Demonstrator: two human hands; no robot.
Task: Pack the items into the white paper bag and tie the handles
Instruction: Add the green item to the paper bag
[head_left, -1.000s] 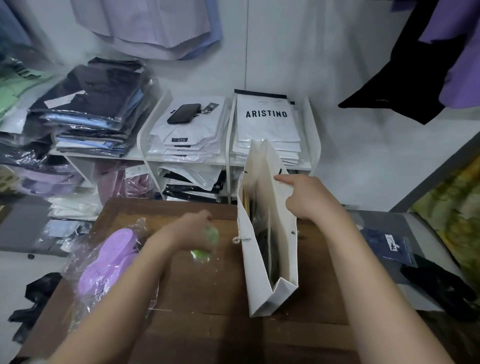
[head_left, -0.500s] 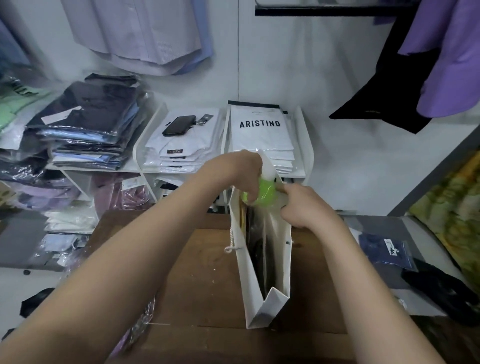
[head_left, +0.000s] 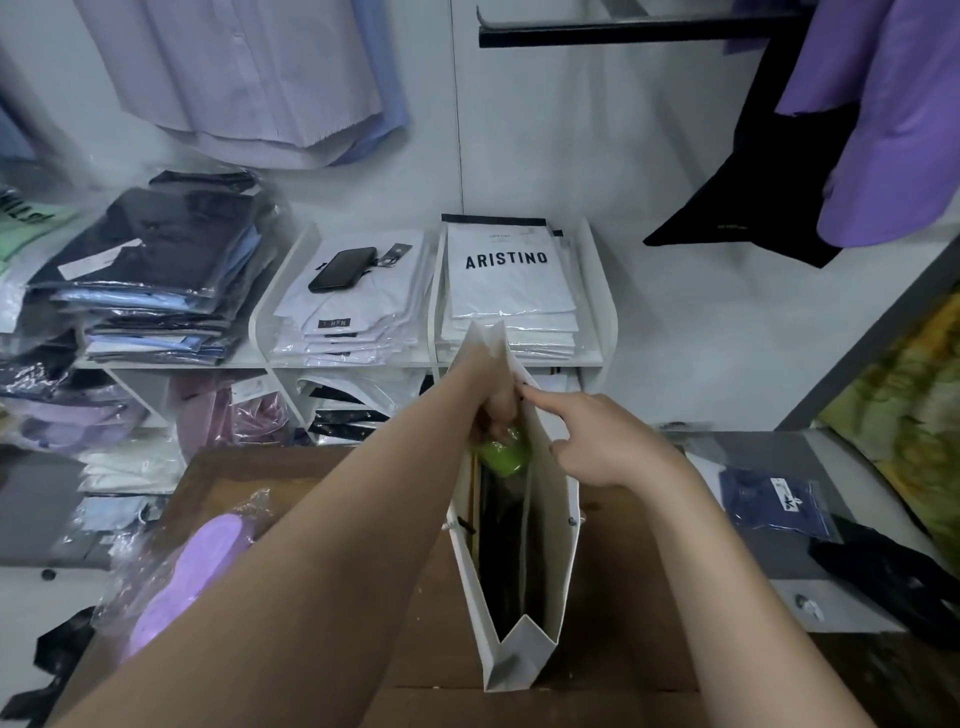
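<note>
A tall white paper bag (head_left: 551, 545) stands upright on the brown wooden table (head_left: 623, 597), its mouth open towards me, with dark packed items inside. My left hand (head_left: 496, 410) reaches down into the bag's mouth, fingers closed around a small green item (head_left: 505, 453) wrapped in clear plastic. My right hand (head_left: 597, 441) rests against the bag's right wall near the top edge, index finger stretched to the rim, holding the mouth apart. A purple item in clear plastic (head_left: 192, 566) lies on the table's left side.
White shelves behind the table hold stacks of bagged shirts (head_left: 511, 291) and a black phone (head_left: 343, 268). Shirts hang on the wall above. A grey counter (head_left: 779, 561) to the right carries a navy packaged garment (head_left: 776, 501) and black cloth (head_left: 893, 577).
My left hand carried the green item from the table up over the bag and now lowers it inside the mouth. My right hand stayed on the bag's right rim.
</note>
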